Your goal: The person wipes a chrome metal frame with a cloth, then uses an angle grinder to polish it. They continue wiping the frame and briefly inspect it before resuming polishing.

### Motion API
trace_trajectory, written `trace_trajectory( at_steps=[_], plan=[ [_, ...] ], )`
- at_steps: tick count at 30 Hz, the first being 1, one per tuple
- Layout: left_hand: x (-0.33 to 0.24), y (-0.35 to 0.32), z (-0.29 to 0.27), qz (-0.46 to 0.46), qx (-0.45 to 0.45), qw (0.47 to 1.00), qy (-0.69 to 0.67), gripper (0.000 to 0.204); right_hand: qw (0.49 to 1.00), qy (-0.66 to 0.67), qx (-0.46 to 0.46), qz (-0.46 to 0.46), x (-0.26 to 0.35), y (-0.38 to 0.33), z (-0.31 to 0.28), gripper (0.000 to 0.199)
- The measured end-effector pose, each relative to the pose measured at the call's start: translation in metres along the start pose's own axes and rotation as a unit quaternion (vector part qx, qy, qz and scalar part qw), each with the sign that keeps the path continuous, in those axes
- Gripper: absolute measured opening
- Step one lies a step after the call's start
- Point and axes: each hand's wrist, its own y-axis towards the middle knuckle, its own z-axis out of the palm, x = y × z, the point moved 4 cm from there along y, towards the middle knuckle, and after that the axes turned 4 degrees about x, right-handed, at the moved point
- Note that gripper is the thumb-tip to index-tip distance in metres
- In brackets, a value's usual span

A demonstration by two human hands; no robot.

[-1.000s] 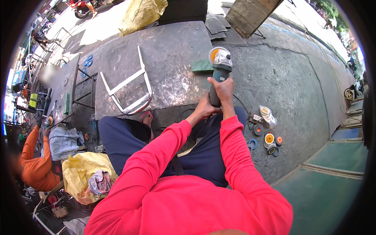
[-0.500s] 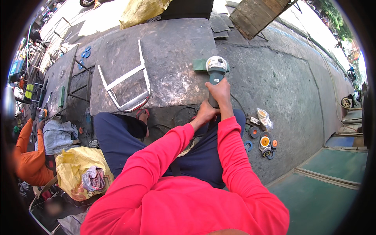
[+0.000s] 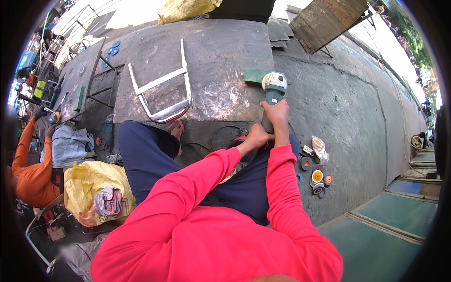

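An angle grinder with a dark green body and a whitish round pad is held out in front of me. My right hand wraps round its body near the head. Closer to me, my left hand grips the rear end of the handle. The grinder's head rests over or against a green block at the right edge of the worn board; whether they touch, I cannot tell. To the left on the board lies a shiny metal tube frame with a crossbar and a curved end.
Several grinding and polishing discs and a clear plastic bag lie right of my knee. On my left stands a yellow sack with a rag. A co-worker in orange holds another grinder. Green panels are at lower right.
The whole view has shifted, so the board and frame sit slightly farther right and higher. Both hands keep their grip on the grinder, which stays beside the green block.
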Motion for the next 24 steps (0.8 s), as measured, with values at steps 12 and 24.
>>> trace_trajectory(
  at_steps=[12, 24],
  plan=[
    [-0.047, -0.041, -0.040, 0.060, -0.116, 0.959, 0.252, 0.079, 0.861, 0.490, 0.134, -0.004, 0.018, -0.015, 0.014, 0.033],
    [-0.038, -0.155, -0.270, 0.100, -0.603, 0.716, 0.337, 0.048, 0.878, 0.458, 0.138, -0.025, 0.027, -0.023, 0.027, 0.020]
  ],
)
